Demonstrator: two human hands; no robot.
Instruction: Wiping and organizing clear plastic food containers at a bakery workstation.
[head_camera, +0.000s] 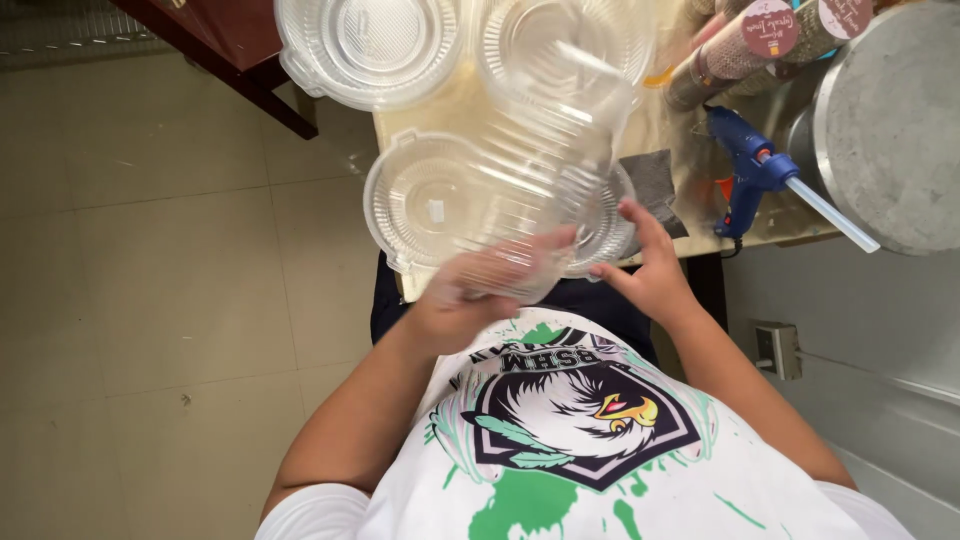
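Directly ahead of both hands: clear plastic hinged clamshell container (520, 170), long axis running away from body over bench (670, 140). Left hand (480, 290) gripping near edge (closer, blurred); right hand (650, 270) open, touching right rim.

Taking the blue glue gun (745, 165) as landmark: just left of it a dark grey pad (655, 180) lies flat and leaves room above. Farther left, clear plastic containers (440, 195) crowd the table (690, 225), blocking a low approach. Above the gun, lidded cups (740, 45) close the way. Right of it, a big grey round block (890, 120) bars passage; the glue stick juts toward it.
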